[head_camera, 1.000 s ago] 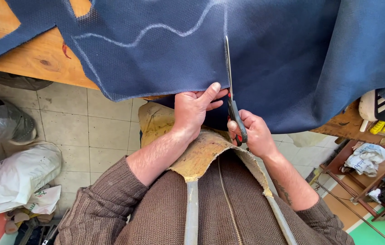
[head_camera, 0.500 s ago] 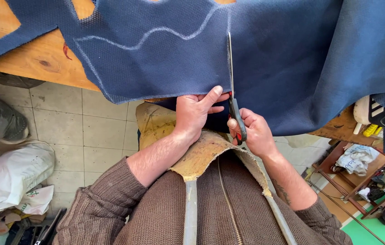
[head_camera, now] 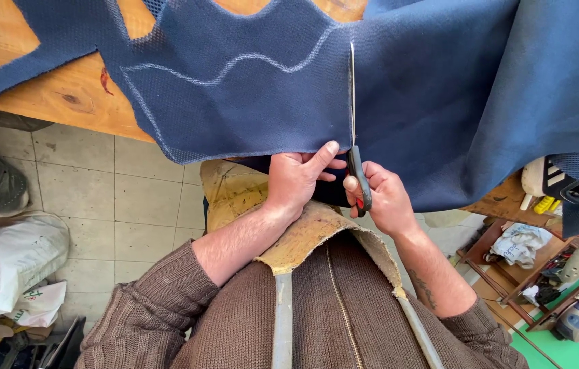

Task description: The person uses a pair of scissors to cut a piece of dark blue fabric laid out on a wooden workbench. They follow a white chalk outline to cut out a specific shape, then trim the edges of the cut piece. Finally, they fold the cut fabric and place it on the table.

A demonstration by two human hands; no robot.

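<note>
Mid-cut: right hand (head_camera: 388, 198) clenched on scissors (head_camera: 353, 130), blades pointing 12 o'clock. Left hand (head_camera: 296, 179) pinches blue fabric (head_camera: 439, 102) edge. Next needs following the chalk line (head_camera: 235, 65).

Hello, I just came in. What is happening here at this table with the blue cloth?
A person in a brown sweater is cutting a large blue fabric that hangs over the edge of a wooden table. The right hand works a pair of scissors, whose blades point away into the cloth. The left hand grips the fabric edge just beside the cut. A pale wavy line is drawn on the fabric to the left of the blades.
</note>
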